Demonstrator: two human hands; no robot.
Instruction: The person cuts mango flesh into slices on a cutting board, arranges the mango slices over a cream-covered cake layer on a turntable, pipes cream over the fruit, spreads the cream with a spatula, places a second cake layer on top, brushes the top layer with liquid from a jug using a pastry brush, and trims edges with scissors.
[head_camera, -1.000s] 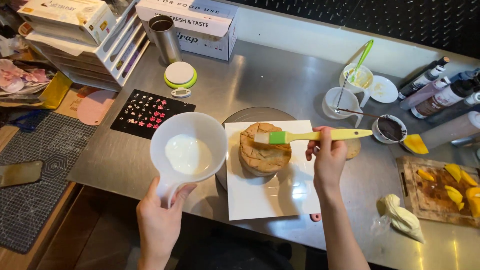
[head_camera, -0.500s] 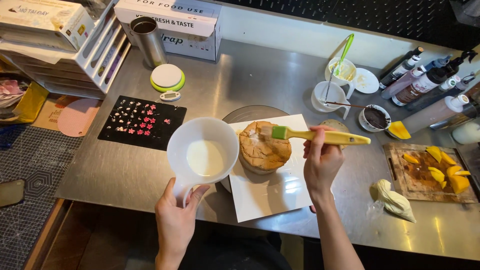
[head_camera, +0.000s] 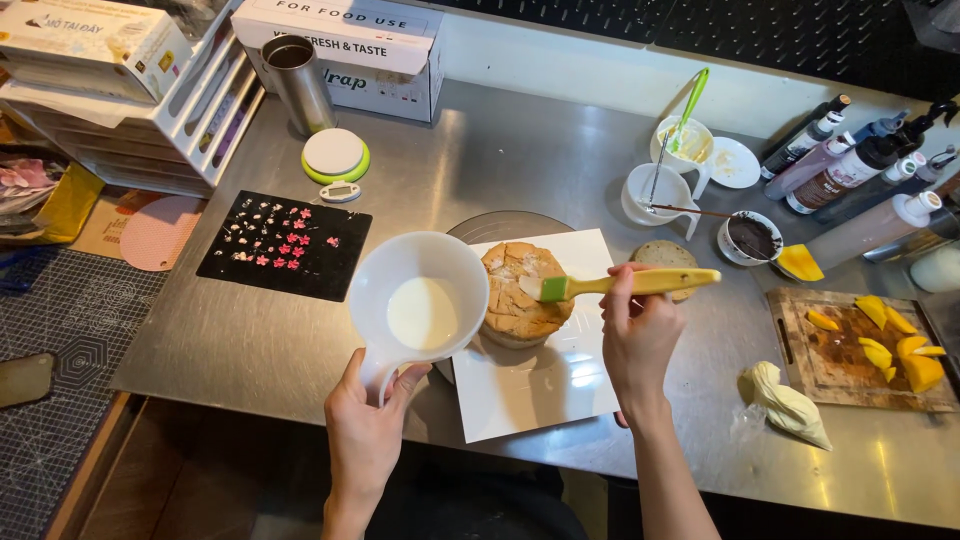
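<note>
My left hand (head_camera: 368, 418) grips the handle of a white measuring cup (head_camera: 418, 300) with a little pale liquid in the bottom, held just left of a round brown cake layer (head_camera: 520, 295). The cake sits on a white square board (head_camera: 540, 380) over a grey turntable (head_camera: 500, 225). My right hand (head_camera: 638, 335) holds a pastry brush (head_camera: 625, 284) with a yellow handle and green neck; its pale bristles rest on the cake's right top.
A second cake slice (head_camera: 662, 257) lies behind the brush. A black mat with small pink flowers (head_camera: 285, 245), a round scale (head_camera: 334, 155) and a steel cup (head_camera: 298, 70) are at left. Bowls (head_camera: 662, 192), squeeze bottles (head_camera: 850, 170), a mango cutting board (head_camera: 860, 350) and a piping bag (head_camera: 788, 405) sit right.
The view has shifted a little. The cup has come closer to the cake, and the brush head has stayed on the cake top, moving slightly across it.
</note>
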